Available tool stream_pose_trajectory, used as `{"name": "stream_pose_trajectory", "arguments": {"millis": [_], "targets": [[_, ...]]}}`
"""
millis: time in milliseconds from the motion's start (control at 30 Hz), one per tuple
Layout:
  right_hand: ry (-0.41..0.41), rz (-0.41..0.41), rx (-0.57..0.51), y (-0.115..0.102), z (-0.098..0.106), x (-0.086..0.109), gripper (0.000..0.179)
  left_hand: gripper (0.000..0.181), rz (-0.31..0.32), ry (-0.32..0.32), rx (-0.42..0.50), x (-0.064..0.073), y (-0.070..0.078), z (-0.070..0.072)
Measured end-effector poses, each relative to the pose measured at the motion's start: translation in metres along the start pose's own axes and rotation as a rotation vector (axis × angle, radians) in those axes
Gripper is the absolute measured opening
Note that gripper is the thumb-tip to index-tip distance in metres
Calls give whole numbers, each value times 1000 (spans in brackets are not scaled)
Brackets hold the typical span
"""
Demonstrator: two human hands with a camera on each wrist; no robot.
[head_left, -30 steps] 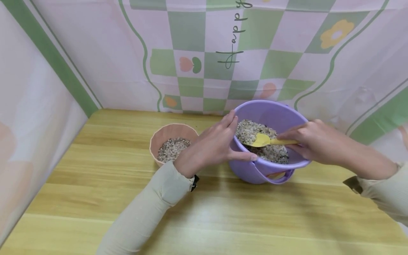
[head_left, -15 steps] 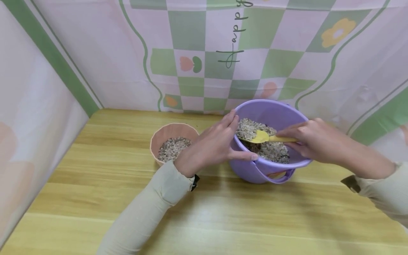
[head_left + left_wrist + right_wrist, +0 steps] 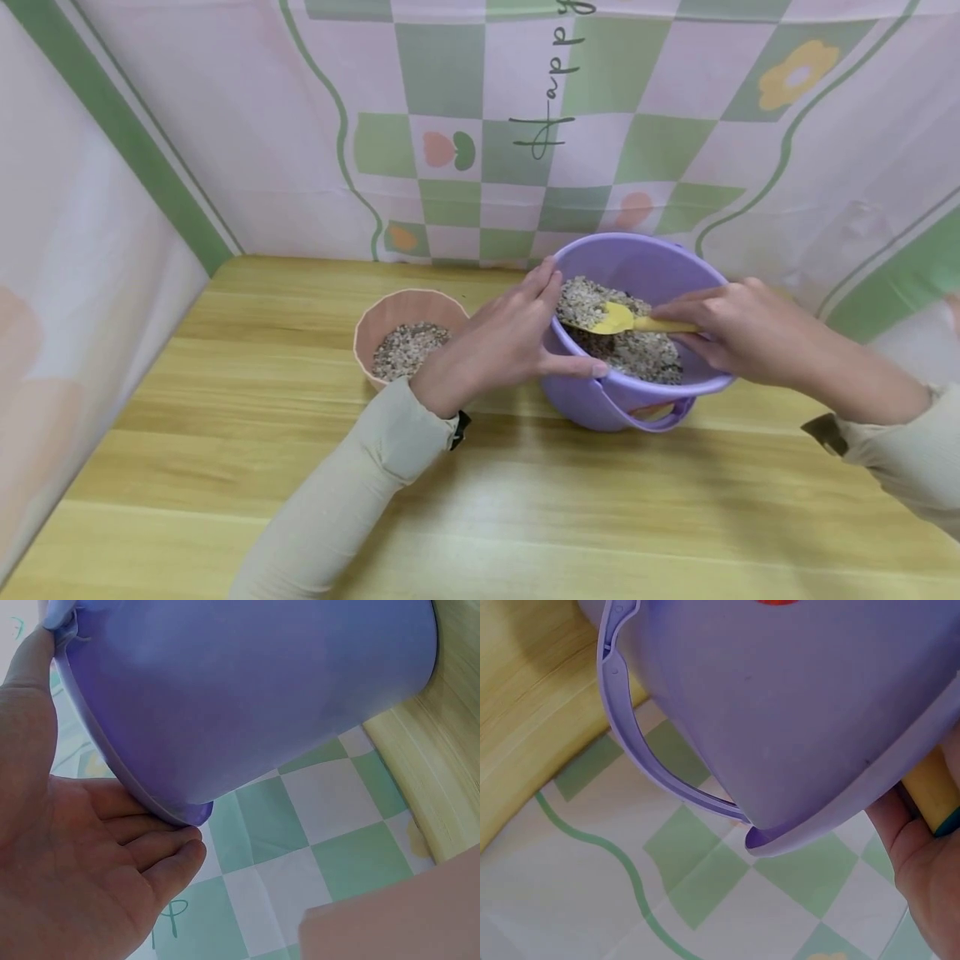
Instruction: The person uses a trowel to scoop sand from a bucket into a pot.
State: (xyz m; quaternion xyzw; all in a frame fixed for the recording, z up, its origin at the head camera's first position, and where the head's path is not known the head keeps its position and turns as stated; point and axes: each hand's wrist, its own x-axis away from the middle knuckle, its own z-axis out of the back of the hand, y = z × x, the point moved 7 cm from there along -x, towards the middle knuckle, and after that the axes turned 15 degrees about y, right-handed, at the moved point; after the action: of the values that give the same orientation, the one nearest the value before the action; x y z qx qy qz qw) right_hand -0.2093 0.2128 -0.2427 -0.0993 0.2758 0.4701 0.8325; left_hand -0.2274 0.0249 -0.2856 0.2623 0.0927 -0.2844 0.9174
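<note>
A purple bucket [image 3: 577,406] stands on the table with gravel [image 3: 648,358] inside. My left hand [image 3: 498,342] rests on the bucket's left rim, thumb along the near side and fingers towards the far side. In the left wrist view, its fingertips [image 3: 184,855] lie right at the rim. My right hand [image 3: 757,333] grips a yellow toy shovel [image 3: 618,319] by its handle, over the bucket's right rim. The shovel's blade sits inside the bucket, with gravel on its front part. The right wrist view shows the yellow handle [image 3: 932,791] beside the rim.
Left of the bucket, partly behind my left wrist, stands a pink bowl [image 3: 370,329] with gravel in it. The bucket's carrying handle [image 3: 663,422] hangs at its near side. A patterned cloth [image 3: 442,75] rises behind the wooden table [image 3: 465,517].
The shovel in my right hand has risen very slightly within the bucket, its blade tipping a little. My left hand stays at the rim.
</note>
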Motion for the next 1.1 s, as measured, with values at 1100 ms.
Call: {"name": "stream_pose_trajectory", "arguments": {"millis": [1100], "targets": [[113, 6, -15, 1, 6, 4, 70, 123, -12, 10, 6, 0, -1, 1]]}}
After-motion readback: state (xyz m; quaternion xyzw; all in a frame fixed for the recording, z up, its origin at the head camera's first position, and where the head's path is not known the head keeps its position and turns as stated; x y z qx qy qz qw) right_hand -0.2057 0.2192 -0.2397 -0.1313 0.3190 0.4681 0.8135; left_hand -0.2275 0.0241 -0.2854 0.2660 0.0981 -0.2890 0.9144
